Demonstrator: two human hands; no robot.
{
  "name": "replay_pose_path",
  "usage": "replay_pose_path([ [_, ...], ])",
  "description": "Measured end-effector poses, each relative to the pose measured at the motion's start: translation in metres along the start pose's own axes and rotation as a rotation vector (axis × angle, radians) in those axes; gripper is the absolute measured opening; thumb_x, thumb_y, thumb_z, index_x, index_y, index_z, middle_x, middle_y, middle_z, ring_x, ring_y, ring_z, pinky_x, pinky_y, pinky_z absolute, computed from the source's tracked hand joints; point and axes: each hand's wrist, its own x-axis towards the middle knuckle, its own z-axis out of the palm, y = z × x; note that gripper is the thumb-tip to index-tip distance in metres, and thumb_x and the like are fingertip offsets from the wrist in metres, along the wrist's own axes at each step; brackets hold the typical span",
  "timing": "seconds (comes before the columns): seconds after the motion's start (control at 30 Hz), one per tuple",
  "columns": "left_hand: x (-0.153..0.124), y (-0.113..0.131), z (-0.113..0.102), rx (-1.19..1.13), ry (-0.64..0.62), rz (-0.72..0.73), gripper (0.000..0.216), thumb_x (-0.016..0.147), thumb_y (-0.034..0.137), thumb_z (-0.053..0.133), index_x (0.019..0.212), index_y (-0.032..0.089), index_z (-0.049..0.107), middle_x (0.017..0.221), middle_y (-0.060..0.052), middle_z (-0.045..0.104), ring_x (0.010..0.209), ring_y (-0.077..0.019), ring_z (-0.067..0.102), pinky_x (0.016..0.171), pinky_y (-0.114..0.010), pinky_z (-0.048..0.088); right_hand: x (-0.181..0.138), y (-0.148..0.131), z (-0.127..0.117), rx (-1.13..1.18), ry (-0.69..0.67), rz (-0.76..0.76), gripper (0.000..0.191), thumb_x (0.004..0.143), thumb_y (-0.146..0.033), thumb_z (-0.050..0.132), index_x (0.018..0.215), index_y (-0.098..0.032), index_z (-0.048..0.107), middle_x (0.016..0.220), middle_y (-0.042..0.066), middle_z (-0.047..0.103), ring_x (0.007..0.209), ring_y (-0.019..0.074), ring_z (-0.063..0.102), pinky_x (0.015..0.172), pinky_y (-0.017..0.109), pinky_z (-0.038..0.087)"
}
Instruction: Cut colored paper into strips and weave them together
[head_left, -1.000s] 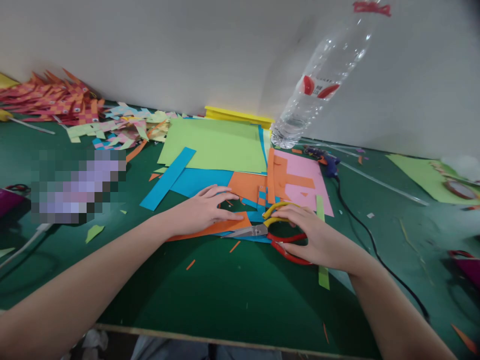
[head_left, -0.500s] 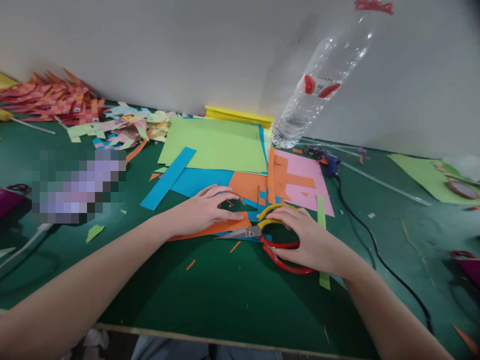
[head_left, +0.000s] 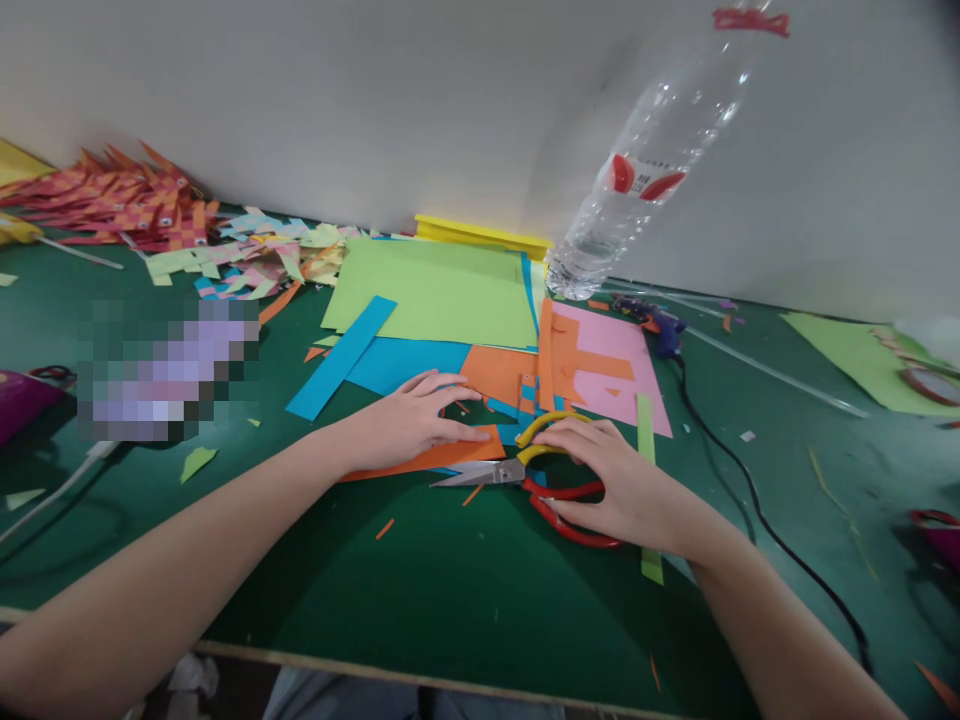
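My left hand (head_left: 409,422) lies open and flat, its thumb resting on an orange paper strip (head_left: 480,442) near the table's front. Part of the strip is hidden under the hand. Blue paper (head_left: 510,434) shows around that strip. Scissors (head_left: 511,472) with one yellow and one red handle are in my right hand (head_left: 626,475), its fingers on the yellow loop and its thumb at the red one. The blades look closed and point left, just below the orange strip. Beyond my hands is a small woven blue-and-orange paper piece (head_left: 528,394).
Green sheets (head_left: 439,290), a blue strip (head_left: 341,357) and pink paper (head_left: 645,370) lie ahead. A tilted plastic bottle (head_left: 630,180) leans against the wall. A glue gun (head_left: 664,335) trails a black cord on the right. Woven paper shapes (head_left: 142,205) are heaped at back left.
The whole view has shifted slightly to the right. The scissors' blades have slid slightly down from the orange strip's edge. Both hands keep nearly the same pose.
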Motion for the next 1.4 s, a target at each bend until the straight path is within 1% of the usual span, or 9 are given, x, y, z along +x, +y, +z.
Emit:
replay_pose_path([
  [0.17,0.0,0.003,0.0,0.024,-0.008,-0.036,0.052,0.095,0.006,0.047,0.133,0.041,0.052,0.146,-0.004,0.04,0.141,-0.0257,0.026,0.113,-0.051,0.026,-0.003,0.004,0.0,-0.024,0.032,-0.014,0.04,0.078,-0.035,0.065,0.117,-0.026,0.059,0.125,0.008,0.064,0.122,0.0305,0.054,0.098,0.052,0.046],
  [0.33,0.006,0.011,0.009,0.039,0.114,-0.078,0.04,0.095,0.015,0.052,0.129,0.035,0.056,0.141,-0.008,0.044,0.138,-0.0282,0.03,0.113,-0.054,0.024,-0.005,0.01,-0.003,-0.018,0.083,-0.018,0.04,0.077,-0.036,0.066,0.115,-0.026,0.06,0.123,0.008,0.065,0.121,0.0303,0.055,0.099,0.051,0.046],
  [0.5,0.011,0.016,0.008,-0.086,0.222,-0.133,0.019,0.097,0.016,0.049,0.103,0.021,0.066,0.131,-0.008,0.052,0.133,-0.0236,0.036,0.114,-0.047,0.027,-0.007,0.016,-0.005,-0.021,0.08,-0.037,0.04,0.078,-0.037,0.065,0.116,-0.027,0.06,0.123,0.008,0.065,0.12,0.0297,0.056,0.099,0.051,0.047],
  [0.6,0.006,0.011,-0.001,-0.151,0.163,-0.092,0.018,0.096,0.024,0.054,0.111,0.022,0.063,0.134,-0.007,0.051,0.133,-0.0227,0.035,0.112,-0.042,0.033,-0.008,0.018,-0.004,-0.019,0.079,-0.026,0.041,0.077,-0.038,0.066,0.116,-0.027,0.06,0.124,0.008,0.064,0.12,0.0298,0.056,0.099,0.05,0.048],
  [0.7,-0.002,0.003,-0.007,-0.123,0.024,-0.054,0.029,0.096,0.028,0.054,0.125,0.029,0.059,0.143,-0.005,0.044,0.138,-0.0256,0.03,0.113,-0.046,0.03,-0.008,0.019,-0.004,-0.018,0.076,-0.019,0.041,0.077,-0.037,0.066,0.116,-0.026,0.06,0.124,0.009,0.064,0.12,0.0304,0.056,0.099,0.051,0.048],
  [0.77,-0.006,0.0,-0.008,-0.074,-0.021,-0.048,0.032,0.098,0.03,0.051,0.129,0.033,0.056,0.145,-0.005,0.041,0.139,-0.0275,0.028,0.113,-0.048,0.028,-0.008,0.018,-0.004,-0.022,0.075,-0.018,0.04,0.077,-0.037,0.066,0.115,-0.026,0.06,0.124,0.009,0.064,0.12,0.0307,0.056,0.099,0.052,0.047],
  [1.0,-0.003,0.002,-0.004,0.017,-0.017,-0.007,0.032,0.102,0.03,0.041,0.129,0.03,0.058,0.143,-0.009,0.045,0.139,-0.0272,0.028,0.114,-0.049,0.025,-0.007,0.016,-0.006,-0.038,0.073,-0.024,0.041,0.077,-0.036,0.066,0.117,-0.026,0.059,0.124,0.009,0.064,0.12,0.0311,0.056,0.1,0.051,0.047],
  [1.27,0.0,0.007,-0.006,0.025,0.008,0.019,0.031,0.101,0.023,0.043,0.125,0.031,0.061,0.141,-0.007,0.047,0.138,-0.0251,0.031,0.114,-0.046,0.025,-0.005,0.011,-0.001,-0.039,0.073,-0.029,0.043,0.077,-0.035,0.066,0.118,-0.027,0.058,0.123,0.008,0.065,0.124,0.0314,0.053,0.102,0.053,0.043],
  [1.4,0.001,0.008,-0.006,0.02,0.002,0.014,0.03,0.1,0.027,0.045,0.125,0.031,0.061,0.141,-0.008,0.045,0.137,-0.0262,0.032,0.114,-0.048,0.025,-0.003,0.008,0.0,-0.04,0.065,-0.026,0.043,0.077,-0.033,0.065,0.118,-0.027,0.057,0.124,0.008,0.065,0.124,0.0305,0.053,0.101,0.052,0.044],
])
